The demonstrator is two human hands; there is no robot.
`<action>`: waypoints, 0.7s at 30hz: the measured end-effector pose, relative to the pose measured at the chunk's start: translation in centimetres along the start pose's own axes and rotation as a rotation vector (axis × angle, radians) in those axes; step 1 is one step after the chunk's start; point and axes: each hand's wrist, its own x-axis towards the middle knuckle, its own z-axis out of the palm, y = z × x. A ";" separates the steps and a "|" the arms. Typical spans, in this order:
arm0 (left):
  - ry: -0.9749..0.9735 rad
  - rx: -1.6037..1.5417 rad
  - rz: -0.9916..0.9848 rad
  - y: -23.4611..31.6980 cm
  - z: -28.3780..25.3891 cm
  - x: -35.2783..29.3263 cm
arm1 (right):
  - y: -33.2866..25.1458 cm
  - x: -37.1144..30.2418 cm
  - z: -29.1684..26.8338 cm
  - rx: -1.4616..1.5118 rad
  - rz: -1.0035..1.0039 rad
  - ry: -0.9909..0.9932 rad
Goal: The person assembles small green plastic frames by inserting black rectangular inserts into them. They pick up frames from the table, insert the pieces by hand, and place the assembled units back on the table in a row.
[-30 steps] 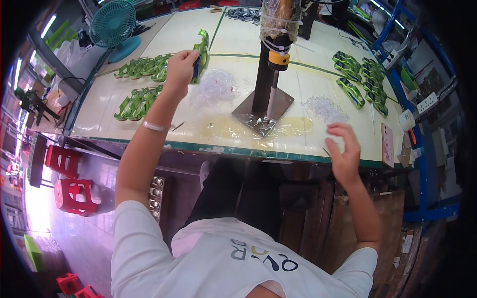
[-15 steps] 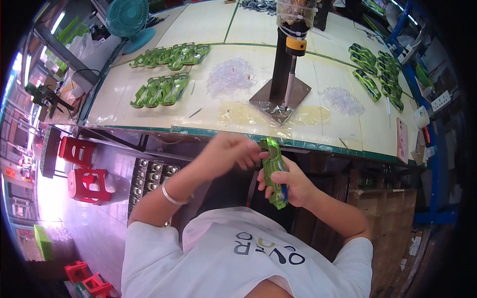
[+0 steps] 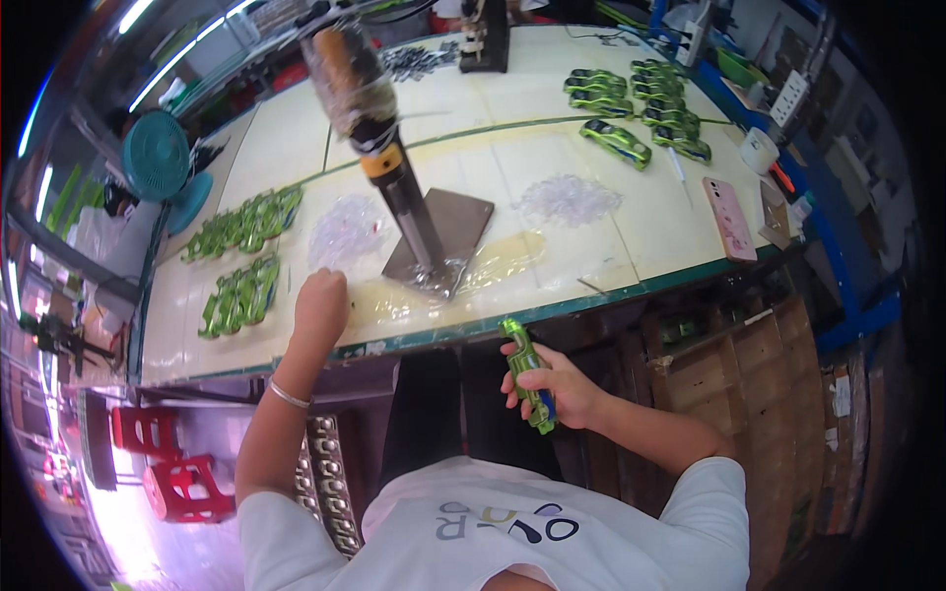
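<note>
My right hand (image 3: 567,386) grips a green toy car shell (image 3: 528,374) with a bit of blue at its lower end, held upright in front of the table edge. The thumb lies across the shell and the fingers wrap behind it. My left hand (image 3: 323,303) is over the table's front part, closed, its fingertips turned away, so what they hold, if anything, is hidden. Just beyond it lies a pile of small clear plastic pieces (image 3: 347,232). A second clear pile (image 3: 570,200) sits right of the upright press-like tool (image 3: 419,231) on its square metal base.
Two rows of green car shells (image 3: 239,295) stand at the left, near a teal fan (image 3: 158,156). Finished-looking green cars (image 3: 616,144) lie at the back right. A pink phone (image 3: 729,219) rests by the right edge. Red stools (image 3: 189,490) stand on the floor.
My left hand has left the car shell and moved left and forward over the table. The right hand still holds the shell. The view has swung to the right.
</note>
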 end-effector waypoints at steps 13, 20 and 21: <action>0.070 -0.799 -0.264 1.4 -2.7 -0.5 | 2.5 1.2 -2.0 -0.684 -0.573 0.172; -0.065 -1.605 -0.218 10.6 -5.4 -8.5 | 0.6 -0.7 0.3 -1.020 -0.592 0.195; -0.091 -1.645 -0.171 11.7 -5.6 -8.8 | 0.6 -0.7 0.3 -1.034 -0.596 0.190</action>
